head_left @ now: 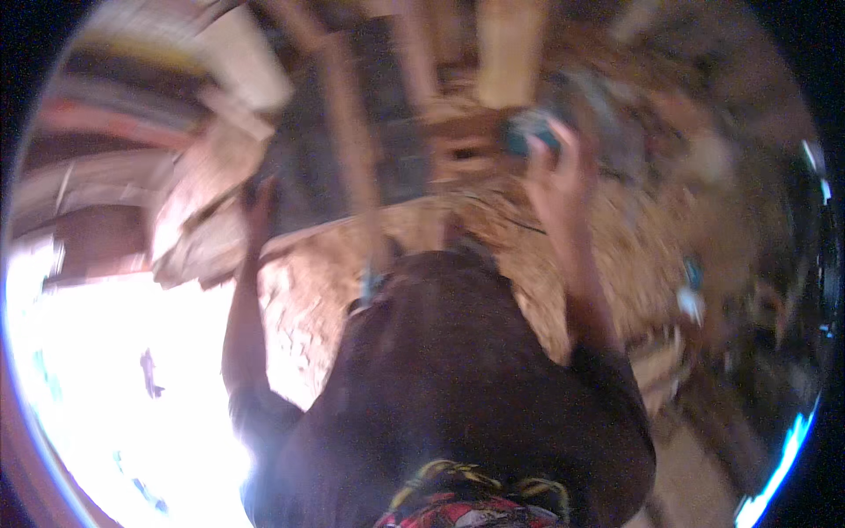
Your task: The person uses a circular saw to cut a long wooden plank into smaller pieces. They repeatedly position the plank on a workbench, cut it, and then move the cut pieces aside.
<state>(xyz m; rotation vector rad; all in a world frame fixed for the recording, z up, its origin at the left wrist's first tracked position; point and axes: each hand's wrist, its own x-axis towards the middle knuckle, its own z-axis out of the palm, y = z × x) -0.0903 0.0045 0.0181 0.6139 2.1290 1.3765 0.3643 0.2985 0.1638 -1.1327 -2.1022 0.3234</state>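
Motion blurs the whole view. My right hand (563, 172) is at the upper right, its fingers curved and apart, with the tips at the edge of a teal-and-dark object (519, 134) that looks like a power tool. Whether the fingertips touch it is too smeared to see. My left hand (259, 207) is at the left edge of a dark flat panel (304, 163); its fingers are blurred and their grip does not show. A long narrow wooden strip (349, 132) runs over the panel toward my body.
Wood shavings (422, 227) cover the ground around my legs. A pale wooden board (509, 53) stands at the far side. More boards (114, 119) are stacked at the left. A small white-and-blue item (691, 304) lies at the right. Bright light washes out the lower left.
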